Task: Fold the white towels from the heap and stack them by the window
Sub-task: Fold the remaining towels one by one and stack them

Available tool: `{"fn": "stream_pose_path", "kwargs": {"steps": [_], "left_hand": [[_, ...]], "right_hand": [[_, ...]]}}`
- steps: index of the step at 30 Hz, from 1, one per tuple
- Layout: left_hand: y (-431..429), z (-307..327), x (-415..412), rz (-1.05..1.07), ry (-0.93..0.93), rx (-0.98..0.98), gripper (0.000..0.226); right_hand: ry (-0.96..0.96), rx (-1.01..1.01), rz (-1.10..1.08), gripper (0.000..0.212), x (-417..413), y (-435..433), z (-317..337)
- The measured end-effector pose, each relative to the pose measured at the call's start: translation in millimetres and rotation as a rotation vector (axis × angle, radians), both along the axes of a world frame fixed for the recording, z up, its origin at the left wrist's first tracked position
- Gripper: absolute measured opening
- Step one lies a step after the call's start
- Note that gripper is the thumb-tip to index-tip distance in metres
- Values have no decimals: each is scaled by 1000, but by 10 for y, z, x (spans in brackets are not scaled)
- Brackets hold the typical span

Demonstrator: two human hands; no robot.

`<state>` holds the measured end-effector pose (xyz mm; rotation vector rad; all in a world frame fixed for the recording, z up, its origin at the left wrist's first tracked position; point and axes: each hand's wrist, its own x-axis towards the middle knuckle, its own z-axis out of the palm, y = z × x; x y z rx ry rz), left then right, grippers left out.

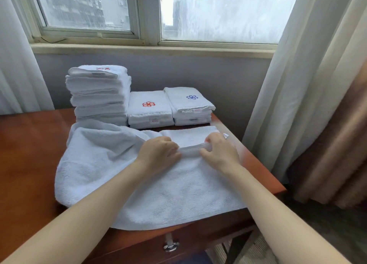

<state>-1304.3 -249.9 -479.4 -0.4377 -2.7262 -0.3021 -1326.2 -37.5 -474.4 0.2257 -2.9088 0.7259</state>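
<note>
Pinching up a ridge of a white towel (pixel 158 194), a person's left hand (pixel 158 154) and right hand (pixel 220 152) work at a wooden table (pixel 29 154) below the window (pixel 139 15). The fingers of both hands are curled down and clamped on that ridge, the two sets of fingertips near each other but apart.

The towel lies spread under the fingers and on their near side, its edge hanging over the table front. To the left of the fingers it is loosely bunched, and just beyond them a flatter band is laid over.

Well beyond the fingers, by the wall, stand three piles of folded towels: a tall pile (pixel 99 93), a low pile with a red emblem (pixel 150 109) and a low pile with a blue emblem (pixel 189 104).

Most of the job looks done. This towel appears to be at an early fold and has yet to be squared and stacked. No other loose towels are in view.
</note>
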Motion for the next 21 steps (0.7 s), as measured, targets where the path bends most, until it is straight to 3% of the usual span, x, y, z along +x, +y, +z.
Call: {"fn": "stream_pose_path", "kwargs": {"steps": [4,7,10,15,21], "left_hand": [[49,10,40,-40,16,44,20],[124,2,55,-38,18,71,17],[159,-25,78,-39,26,124,14],[87,-85,154,-33,70,127,14],[212,-135,168,65,61,63,25]], "right_hand": [[37,-30,-139,22,65,21,53],[121,13,-36,14,131,-40,34],[-12,-21,127,32,241,-198,-33],[-42,160,216,50,281,-276,-238],[-52,169,270,50,160,-54,-213]]}}
